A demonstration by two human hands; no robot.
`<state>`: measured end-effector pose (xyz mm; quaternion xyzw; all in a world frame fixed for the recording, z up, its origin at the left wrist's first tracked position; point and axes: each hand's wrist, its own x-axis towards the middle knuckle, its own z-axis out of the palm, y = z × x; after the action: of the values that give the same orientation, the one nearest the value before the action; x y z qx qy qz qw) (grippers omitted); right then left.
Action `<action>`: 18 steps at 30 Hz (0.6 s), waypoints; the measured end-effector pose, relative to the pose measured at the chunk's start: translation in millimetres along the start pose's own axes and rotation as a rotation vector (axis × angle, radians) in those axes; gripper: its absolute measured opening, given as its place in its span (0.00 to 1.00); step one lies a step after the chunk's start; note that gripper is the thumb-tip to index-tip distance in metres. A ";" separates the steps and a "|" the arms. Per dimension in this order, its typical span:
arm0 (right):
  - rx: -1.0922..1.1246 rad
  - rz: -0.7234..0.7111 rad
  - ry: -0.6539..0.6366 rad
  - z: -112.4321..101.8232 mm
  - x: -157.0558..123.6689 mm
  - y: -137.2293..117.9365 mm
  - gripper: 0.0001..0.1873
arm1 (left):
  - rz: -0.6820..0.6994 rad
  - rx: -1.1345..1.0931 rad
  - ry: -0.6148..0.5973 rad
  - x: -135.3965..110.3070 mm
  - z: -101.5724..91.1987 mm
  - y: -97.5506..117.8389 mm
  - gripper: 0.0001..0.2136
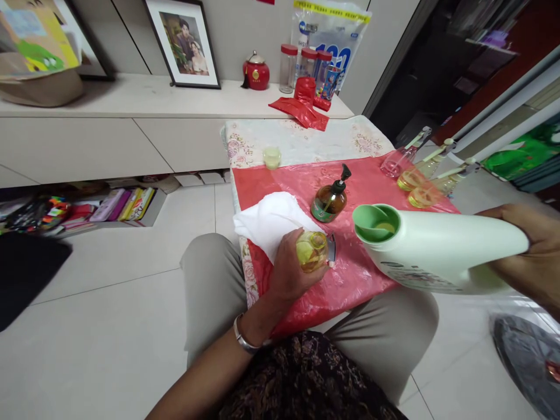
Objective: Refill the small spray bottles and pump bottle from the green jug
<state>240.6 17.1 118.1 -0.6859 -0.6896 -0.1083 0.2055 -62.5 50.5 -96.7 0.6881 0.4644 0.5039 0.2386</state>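
Over the red plastic sheet [280, 181], a bottle in one hand and a jug in the other.

The left hand [291, 265] has its fingers curled firmly round a small glass bottle [306, 256] of yellow liquid, near the table's front edge and just beside a crumpled white cloth [271, 216]; from here I can't tell whether its base touches the sheet. The right hand [542, 245] is wrapped about the rear end of a large pale green jug [437, 239], some fingers hidden behind it; the jug is tipped nearly flat in the air, its green mouth [376, 223] facing the glass bottle but apart from it. Beyond them stands an amber pump bottle [329, 203]. Three spouted bottles [411, 178], one pinkish and two yellow, are grouped along the right side.
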 end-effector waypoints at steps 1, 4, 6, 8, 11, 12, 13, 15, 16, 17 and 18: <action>-0.010 -0.030 -0.011 -0.8 0.3 -0.2 0.15 | -0.003 0.004 -0.001 0.0 0.0 0.1 0.41; -0.031 -0.094 -0.036 -1.9 2.1 -1.3 0.15 | -0.015 0.017 -0.002 -0.7 1.1 -0.6 0.41; -0.046 -0.116 -0.060 -1.6 3.7 -2.1 0.16 | -0.023 0.017 0.009 -1.6 2.5 -1.6 0.42; -0.052 -0.136 -0.079 -1.4 5.5 -2.9 0.16 | -0.029 0.014 0.022 -2.6 3.9 -2.4 0.42; -0.067 -0.176 -0.092 -2.4 8.1 -4.9 0.17 | -0.041 0.005 0.022 -3.5 5.1 -2.3 0.43; -0.074 -0.179 -0.099 -3.0 8.7 -5.8 0.16 | -0.044 0.000 0.020 -3.6 5.3 -2.1 0.43; -0.077 -0.177 -0.108 -3.6 9.0 -6.6 0.16 | -0.047 -0.004 0.020 -3.6 5.5 -1.8 0.42; -0.078 -0.168 -0.122 -4.4 9.6 -8.0 0.16 | -0.052 -0.010 0.024 -3.4 5.6 -1.1 0.42; -0.081 -0.161 -0.133 -4.6 9.8 -8.7 0.16 | -0.053 -0.012 0.025 -3.3 5.6 -0.8 0.42; -0.088 -0.159 -0.142 -4.7 10.2 -9.6 0.16 | -0.054 -0.012 0.026 -3.2 5.6 -0.4 0.42; -0.096 -0.160 -0.152 -4.7 10.8 -10.9 0.16 | -0.052 -0.013 0.026 -3.0 5.6 0.0 0.42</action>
<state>230.8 24.4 128.4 -0.6439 -0.7498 -0.1050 0.1100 -57.6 48.6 -100.2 0.6675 0.4820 0.5095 0.2500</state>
